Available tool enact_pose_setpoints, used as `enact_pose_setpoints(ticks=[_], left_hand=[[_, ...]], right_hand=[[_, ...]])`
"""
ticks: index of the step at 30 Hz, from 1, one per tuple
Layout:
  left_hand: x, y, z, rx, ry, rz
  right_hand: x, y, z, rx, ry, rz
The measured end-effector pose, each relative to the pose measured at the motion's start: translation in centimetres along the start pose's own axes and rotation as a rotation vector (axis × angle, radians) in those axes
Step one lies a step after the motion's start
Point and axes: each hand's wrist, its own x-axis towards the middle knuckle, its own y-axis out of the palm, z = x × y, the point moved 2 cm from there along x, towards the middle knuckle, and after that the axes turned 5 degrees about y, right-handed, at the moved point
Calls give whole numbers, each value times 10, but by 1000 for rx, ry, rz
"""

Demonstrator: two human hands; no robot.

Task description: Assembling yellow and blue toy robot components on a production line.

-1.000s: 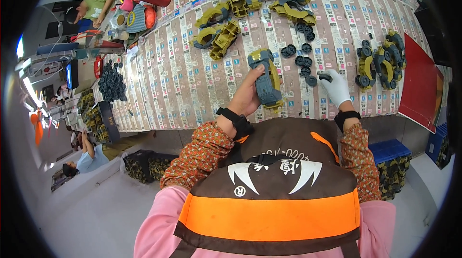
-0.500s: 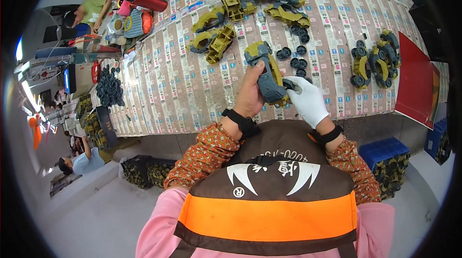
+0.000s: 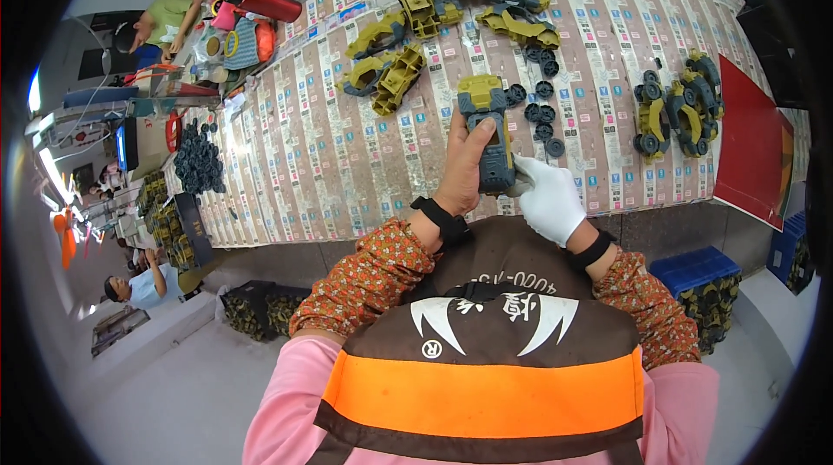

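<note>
My bare left hand (image 3: 464, 161) is wrapped round a toy car (image 3: 496, 153) in grey and olive green, held just above the near part of the table with its thumb on top. My right hand (image 3: 551, 202), in a white glove, has its fingers closed against the car's near right side. Whatever lies under those fingertips is hidden. Loose black toy wheels (image 3: 543, 131) lie just beyond the right hand. Farther off, several olive and grey car bodies (image 3: 416, 5) are spread over the table.
Toy cars with wheels (image 3: 685, 114) stand grouped at the right, beside a red board (image 3: 748, 140). A heap of dark small parts (image 3: 198, 161) lies at the left end. Blue crates (image 3: 694, 265) stand below the table edge. Two other people sit at the far left.
The toy car has turned more upright in the view and shifted slightly right. My right hand has moved a little nearer; the black wheel seen at its fingertips is now hidden.
</note>
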Motion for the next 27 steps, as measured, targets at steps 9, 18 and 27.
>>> enact_pose_setpoints(ticks=[9,18,27], left_hand=[[12,-52,58,573,-223,316],[3,-53,66,1622,253,752],[-9,-93,46,1689,193,467]], right_hand=[[50,6,-98,-267,104,159],[66,11,-124,-616,194,-231],[60,14,-92,-10,110,12]])
